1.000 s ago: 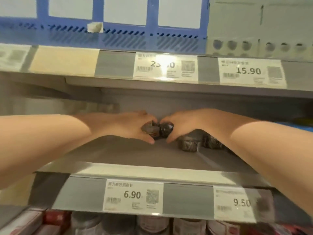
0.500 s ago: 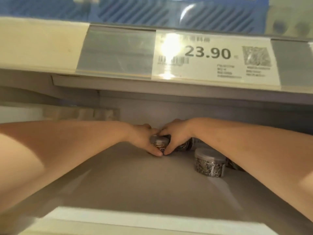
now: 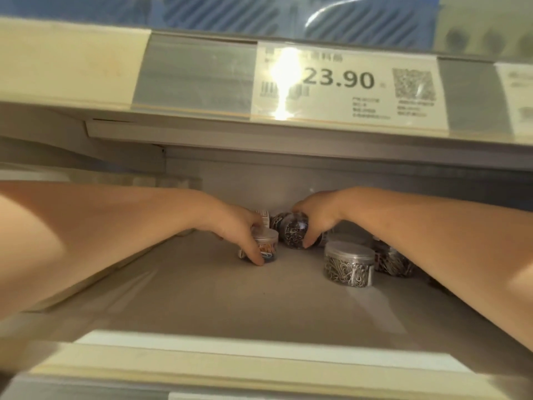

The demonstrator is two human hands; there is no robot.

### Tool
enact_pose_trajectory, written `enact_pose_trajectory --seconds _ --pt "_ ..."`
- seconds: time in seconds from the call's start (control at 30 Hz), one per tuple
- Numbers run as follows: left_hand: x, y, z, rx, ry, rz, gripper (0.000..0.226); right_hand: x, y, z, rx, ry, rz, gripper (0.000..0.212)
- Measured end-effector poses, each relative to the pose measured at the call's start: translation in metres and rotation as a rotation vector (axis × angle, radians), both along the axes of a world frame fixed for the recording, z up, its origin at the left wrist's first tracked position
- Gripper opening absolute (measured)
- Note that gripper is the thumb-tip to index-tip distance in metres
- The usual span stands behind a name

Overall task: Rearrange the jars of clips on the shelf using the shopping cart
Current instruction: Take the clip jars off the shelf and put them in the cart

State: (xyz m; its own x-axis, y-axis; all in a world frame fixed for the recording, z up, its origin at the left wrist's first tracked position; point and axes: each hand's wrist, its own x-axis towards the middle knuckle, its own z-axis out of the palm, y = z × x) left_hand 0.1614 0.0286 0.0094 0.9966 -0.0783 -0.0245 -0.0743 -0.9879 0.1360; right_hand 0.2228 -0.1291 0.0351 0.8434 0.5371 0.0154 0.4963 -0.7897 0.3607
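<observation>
each hand (image 3: 236,226) (image 3: 318,215) grips a jar of clips (image 3: 266,248) (image 3: 294,233).

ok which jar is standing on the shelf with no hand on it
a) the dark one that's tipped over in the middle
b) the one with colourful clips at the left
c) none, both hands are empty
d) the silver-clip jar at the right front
d: the silver-clip jar stands upright and apart from both hands, while the left hand grips the colourful-clip jar and the right hand grips the tilted dark jar.

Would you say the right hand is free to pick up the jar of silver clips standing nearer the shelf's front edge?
Probably not right now: the right hand is closed on a dark jar farther back. The silver-clip jar itself stands upright just below the right wrist with bare shelf in front, so once the hand lets go, nothing seems to block it.
</observation>
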Motion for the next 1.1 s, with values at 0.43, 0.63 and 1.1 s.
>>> enact_pose_trajectory --seconds 0.43,0.63,1.1 --pt "-0.014 -0.004 -0.009 -0.115 -0.100 0.009 0.059 -0.010 0.010 -0.012 0.181 -0.052 0.187 0.065" --pt "-0.044 -0.006 -0.002 -0.248 -0.208 0.030 0.044 -0.038 -0.003 -0.013 0.223 -0.155 0.279 0.059" --pt "-0.150 -0.055 0.002 -0.461 -0.403 -0.020 0.039 -0.164 -0.094 -0.024 0.628 -0.249 0.215 0.058"
